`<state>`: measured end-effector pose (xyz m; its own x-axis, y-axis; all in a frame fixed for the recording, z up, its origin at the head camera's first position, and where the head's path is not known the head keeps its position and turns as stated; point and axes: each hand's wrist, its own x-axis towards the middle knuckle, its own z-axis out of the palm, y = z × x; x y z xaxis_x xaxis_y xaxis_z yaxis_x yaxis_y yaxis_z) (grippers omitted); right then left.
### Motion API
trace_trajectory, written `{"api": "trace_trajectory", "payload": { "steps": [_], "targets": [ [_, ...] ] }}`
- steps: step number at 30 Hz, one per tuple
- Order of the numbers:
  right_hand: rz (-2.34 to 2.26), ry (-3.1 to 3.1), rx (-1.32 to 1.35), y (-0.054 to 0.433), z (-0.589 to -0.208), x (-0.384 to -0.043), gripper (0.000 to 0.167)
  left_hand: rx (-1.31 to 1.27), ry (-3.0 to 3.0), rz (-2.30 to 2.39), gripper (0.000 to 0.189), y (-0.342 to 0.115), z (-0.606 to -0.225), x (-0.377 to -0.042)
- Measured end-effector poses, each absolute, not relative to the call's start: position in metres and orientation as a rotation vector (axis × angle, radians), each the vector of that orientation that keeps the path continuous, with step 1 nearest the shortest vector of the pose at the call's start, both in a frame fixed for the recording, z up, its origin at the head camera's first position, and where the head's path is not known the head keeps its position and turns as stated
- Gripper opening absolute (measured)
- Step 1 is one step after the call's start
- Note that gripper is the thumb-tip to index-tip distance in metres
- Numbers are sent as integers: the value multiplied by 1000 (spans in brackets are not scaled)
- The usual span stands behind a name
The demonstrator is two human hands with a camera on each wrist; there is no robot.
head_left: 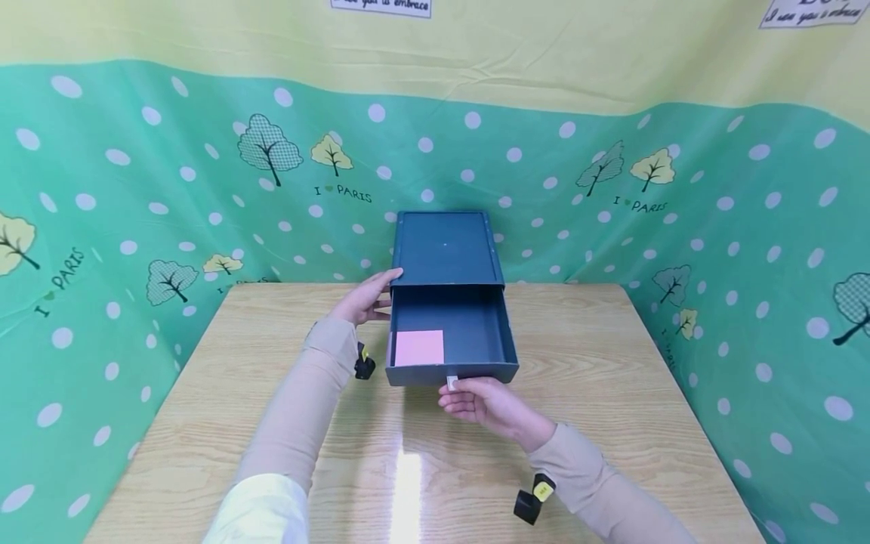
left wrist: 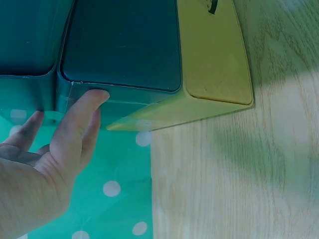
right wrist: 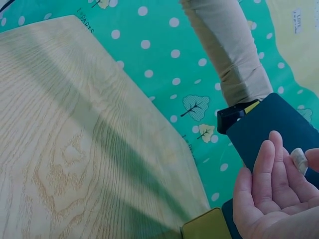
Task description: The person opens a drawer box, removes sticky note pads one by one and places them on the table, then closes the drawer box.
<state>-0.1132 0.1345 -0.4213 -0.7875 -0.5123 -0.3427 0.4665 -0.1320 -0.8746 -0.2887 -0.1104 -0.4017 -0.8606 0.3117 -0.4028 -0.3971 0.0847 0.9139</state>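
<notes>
A dark blue drawer box [head_left: 445, 249] stands at the back middle of the wooden table, its drawer [head_left: 479, 325] pulled out towards me. Inside, at the front left, lies a pink square of paper [head_left: 419, 348]. My left hand [head_left: 363, 297] rests against the box's left side, thumb near the front upper corner; the left wrist view shows its extended fingers [left wrist: 75, 127] touching that side. With thumb and fingers, my right hand [head_left: 499, 408] pinches the small white pull tab [head_left: 451, 383] on the drawer front. That tab also shows in the right wrist view.
Below the blue box sits a yellow drawer unit [left wrist: 214, 55] with a dark pull tab. A green and yellow printed cloth [head_left: 462, 166] hangs close behind and on both sides. The wooden table [head_left: 578, 340] extends left, right and in front of the box.
</notes>
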Motion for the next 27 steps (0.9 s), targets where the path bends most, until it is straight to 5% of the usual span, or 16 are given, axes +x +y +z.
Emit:
{"api": "trace_trajectory", "payload": {
  "steps": [27],
  "targets": [
    [-1987, 1438, -79, 131, -425, -101, 16, -79, 1869, 1823, 73, -111, -403, -290]
  ]
}}
